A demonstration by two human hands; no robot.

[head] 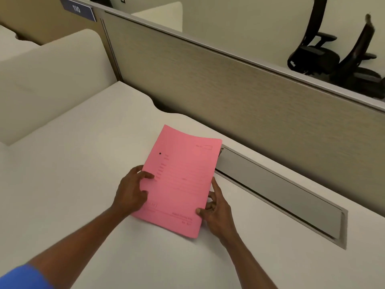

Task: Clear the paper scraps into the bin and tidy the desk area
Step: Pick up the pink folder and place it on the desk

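A pink printed folder (181,180) lies on the white desk (83,163), its far end curling up slightly. My left hand (131,192) holds its left edge, thumb on top of the cover. My right hand (216,211) grips its right edge near the lower corner, thumb on the cover and fingers along the side. No paper scraps and no bin are in view.
A grey cable-tray lid (281,192) is set into the desk just right of the folder. A beige partition panel (229,90) runs along the back. A cream side divider (52,84) stands at the left. Two black office chairs (333,55) sit beyond the partition.
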